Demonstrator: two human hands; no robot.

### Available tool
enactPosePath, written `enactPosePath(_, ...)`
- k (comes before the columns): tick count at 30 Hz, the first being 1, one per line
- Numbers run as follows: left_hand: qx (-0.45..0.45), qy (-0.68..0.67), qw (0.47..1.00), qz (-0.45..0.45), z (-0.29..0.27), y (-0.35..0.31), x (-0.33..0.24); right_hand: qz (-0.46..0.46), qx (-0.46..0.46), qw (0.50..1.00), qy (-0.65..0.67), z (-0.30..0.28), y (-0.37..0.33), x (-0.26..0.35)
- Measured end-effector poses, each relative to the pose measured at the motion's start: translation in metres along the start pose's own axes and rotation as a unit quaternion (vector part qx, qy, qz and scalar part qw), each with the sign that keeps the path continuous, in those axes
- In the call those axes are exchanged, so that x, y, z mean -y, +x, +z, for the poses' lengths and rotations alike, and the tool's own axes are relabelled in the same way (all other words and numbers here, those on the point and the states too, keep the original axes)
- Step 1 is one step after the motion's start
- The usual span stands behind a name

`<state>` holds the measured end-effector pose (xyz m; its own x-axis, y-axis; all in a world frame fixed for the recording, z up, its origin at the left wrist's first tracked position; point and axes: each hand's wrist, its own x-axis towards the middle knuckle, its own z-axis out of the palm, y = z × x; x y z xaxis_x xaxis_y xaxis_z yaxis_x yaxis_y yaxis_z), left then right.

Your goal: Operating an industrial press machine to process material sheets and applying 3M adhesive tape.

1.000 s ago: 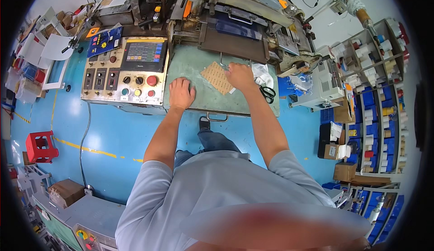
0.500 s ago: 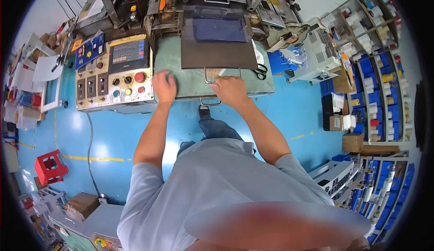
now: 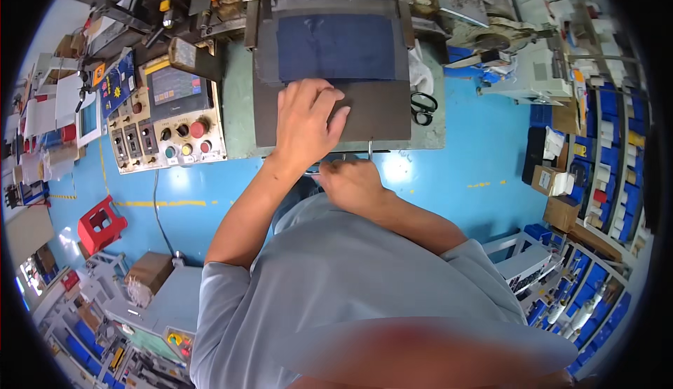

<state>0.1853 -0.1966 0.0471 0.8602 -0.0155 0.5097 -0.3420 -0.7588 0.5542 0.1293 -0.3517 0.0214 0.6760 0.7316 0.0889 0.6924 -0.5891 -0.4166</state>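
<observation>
A dark flat plate (image 3: 378, 112) with a metal pull handle (image 3: 370, 149) lies across the green machine bed, its near edge by the bed's front. On it rests a dark blue sheet (image 3: 336, 47) under a clear film. My left hand (image 3: 307, 115) is over the plate at the sheet's near edge, fingers bent but apart, thumb out to the right, nothing visible in it. My right hand (image 3: 348, 184) is closed round the handle close to my body; its fingers hide much of the bar.
A control panel (image 3: 168, 119) with a screen and buttons stands left of the bed. Black-handled scissors (image 3: 423, 108) and a white cloth (image 3: 419, 73) lie right of the plate. A red stool (image 3: 102, 226) stands on the floor at left; shelves with blue bins (image 3: 610, 144) line the right.
My right hand has drawn the plate toward me by its handle. My left hand has moved from beside the control panel onto the plate. The view has shifted slightly.
</observation>
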Motion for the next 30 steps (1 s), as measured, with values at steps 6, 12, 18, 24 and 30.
enactPosePath(6,0.047,0.059,0.996,-0.048,0.015,0.027,0.018,0.022,0.090,0.994,0.065,-0.012,0.007,-0.009)
enactPosePath(12,0.071,0.075,0.994,-0.023,0.022,0.034,0.039,-0.003,0.088,0.988,0.128,-0.024,0.007,-0.019)
enactPosePath(18,0.116,0.041,0.992,-0.039,0.020,0.045,0.031,0.126,-0.012,0.941,0.315,-0.086,0.020,-0.074)
enactPosePath(24,0.077,0.035,0.996,-0.004,0.030,0.044,0.042,0.319,-0.282,0.785,0.450,-0.101,0.027,-0.129)
enactPosePath(30,0.115,-0.001,0.993,-0.017,0.038,0.051,0.025,0.331,-0.145,0.784,0.505,-0.102,0.033,-0.134)
